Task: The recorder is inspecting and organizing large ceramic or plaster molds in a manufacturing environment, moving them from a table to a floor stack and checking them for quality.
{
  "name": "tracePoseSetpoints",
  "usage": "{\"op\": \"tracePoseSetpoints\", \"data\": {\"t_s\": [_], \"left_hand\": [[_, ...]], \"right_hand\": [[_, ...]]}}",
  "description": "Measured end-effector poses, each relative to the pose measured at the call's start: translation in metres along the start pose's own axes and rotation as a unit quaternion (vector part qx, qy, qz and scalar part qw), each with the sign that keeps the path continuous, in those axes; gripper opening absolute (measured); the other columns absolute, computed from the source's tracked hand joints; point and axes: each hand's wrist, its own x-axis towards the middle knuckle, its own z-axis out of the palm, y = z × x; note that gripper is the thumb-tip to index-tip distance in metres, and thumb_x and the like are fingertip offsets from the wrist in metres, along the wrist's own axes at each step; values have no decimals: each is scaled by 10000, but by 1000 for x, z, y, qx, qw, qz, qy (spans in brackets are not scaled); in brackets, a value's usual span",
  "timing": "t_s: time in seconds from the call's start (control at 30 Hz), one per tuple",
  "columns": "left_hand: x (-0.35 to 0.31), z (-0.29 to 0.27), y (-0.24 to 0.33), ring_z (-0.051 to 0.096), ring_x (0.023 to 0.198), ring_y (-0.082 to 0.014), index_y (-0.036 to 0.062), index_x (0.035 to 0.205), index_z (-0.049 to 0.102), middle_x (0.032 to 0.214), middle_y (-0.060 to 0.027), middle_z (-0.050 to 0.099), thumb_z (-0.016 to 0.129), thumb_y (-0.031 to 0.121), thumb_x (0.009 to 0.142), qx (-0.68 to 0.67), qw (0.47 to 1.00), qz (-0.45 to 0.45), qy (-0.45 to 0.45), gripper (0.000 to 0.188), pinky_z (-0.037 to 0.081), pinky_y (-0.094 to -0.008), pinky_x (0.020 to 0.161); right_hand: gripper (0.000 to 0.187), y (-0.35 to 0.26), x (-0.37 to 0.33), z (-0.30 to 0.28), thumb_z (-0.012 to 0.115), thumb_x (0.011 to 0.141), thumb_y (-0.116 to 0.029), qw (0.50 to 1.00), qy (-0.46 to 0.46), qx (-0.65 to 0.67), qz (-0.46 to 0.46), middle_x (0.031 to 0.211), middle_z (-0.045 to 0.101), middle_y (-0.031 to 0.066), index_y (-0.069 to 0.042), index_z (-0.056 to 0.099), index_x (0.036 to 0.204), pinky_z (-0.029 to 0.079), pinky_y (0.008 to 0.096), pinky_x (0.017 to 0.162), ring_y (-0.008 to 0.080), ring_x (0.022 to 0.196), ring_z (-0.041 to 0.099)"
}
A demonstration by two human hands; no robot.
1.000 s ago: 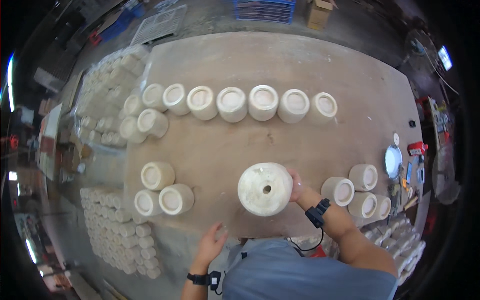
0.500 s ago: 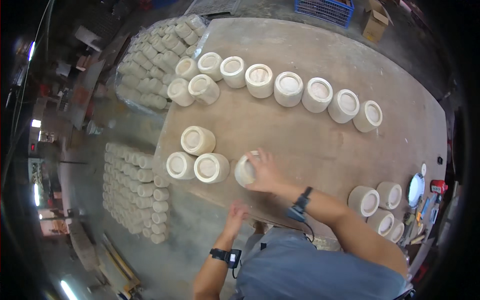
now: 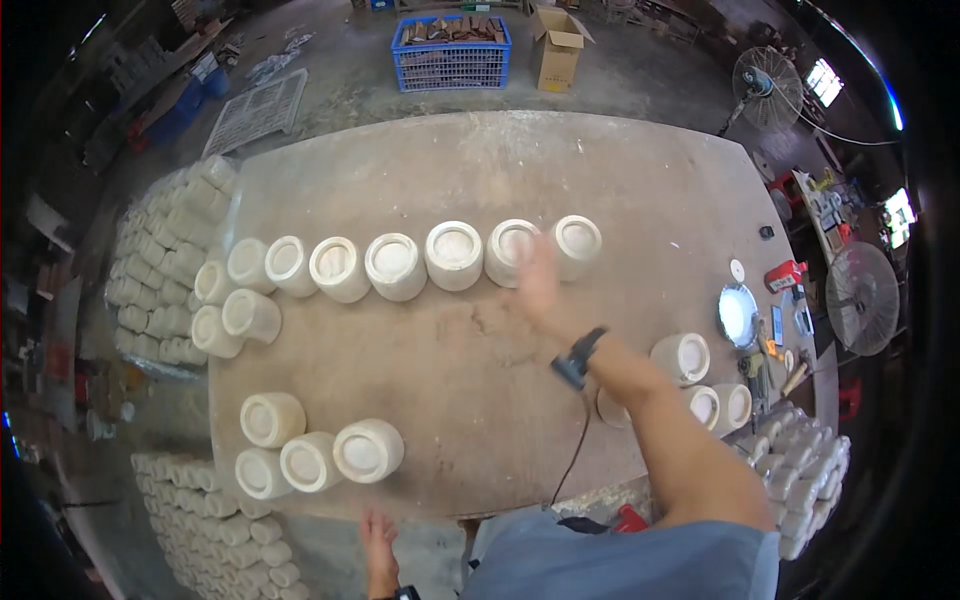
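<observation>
My right hand (image 3: 538, 280), smeared by motion, reaches over the table (image 3: 480, 160) in front of the two rightmost pale, thick-walled cylinders (image 3: 578, 247) of a long curved row; whether it touches either is unclear. Each cylinder is cream-coloured with a rounded edge and a shallow round recess on top. Low in the picture, just off the table's front edge, my left hand (image 3: 378, 540) has its fingers stretched out and holds nothing. Beyond it, at the front left of the table, stands a cluster of several such cylinders (image 3: 368, 450).
More cylinders (image 3: 681, 357) stand at the right, partly behind my right forearm. Nearby lie a round white-lined dish (image 3: 738, 316), a red container (image 3: 785, 276) and tools. Stacked cylinders (image 3: 160, 270) crowd the left side. A blue crate (image 3: 452, 68) and a cardboard box (image 3: 558, 55) sit beyond the table.
My right hand has let go of a cylinder, which now stands with the front-left cluster, and has moved to the far row's right end. The view has turned to the right.
</observation>
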Motion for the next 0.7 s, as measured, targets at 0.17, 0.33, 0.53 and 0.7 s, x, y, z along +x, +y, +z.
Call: {"op": "tracePoseSetpoints", "data": {"t_s": [0.17, 0.33, 0.53, 0.7], "left_hand": [[-13, -77, -112, 576, 1208, -360, 21, 1396, 505, 1322, -238, 584, 545, 375, 995, -23, 986, -162, 11, 536, 473, -442, 985], [-31, -103, -131, 585, 1176, -301, 52, 1454, 441, 1338, -202, 571, 563, 405, 988, 35, 987, -155, 28, 597, 484, -411, 969], [-17, -84, -129, 582, 1137, -347, 55, 1403, 499, 1274, -218, 586, 619, 367, 941, 17, 991, -131, 25, 570, 471, -466, 954], [-18, -29, -62, 618, 963, -212, 20, 1312, 558, 1078, -107, 663, 587, 347, 976, 233, 972, -43, -13, 469, 485, -322, 872]], "right_hand": [[1303, 119, 56, 0, 900, 535, -476, 976, -114, -88, 162, 1598, 117, 281, -178, 171, 1573, 195, 609, 1166, 514, 1458, 136], [1337, 159, 60, 9, 902, 498, -519, 964, -180, 0, 193, 1588, 150, 285, -206, 172, 1573, 295, 572, 1145, 548, 1416, 224], [1296, 127, 14, -17, 899, 513, -490, 950, -227, -35, 209, 1517, 333, 274, -185, 205, 1564, 358, 534, 1114, 498, 1359, 372], [909, 103, -65, -41, 779, 732, -455, 683, -367, 547, 315, 1375, 566, 161, -155, 378, 1491, 373, 535, 1104, 342, 1308, 501]]}}
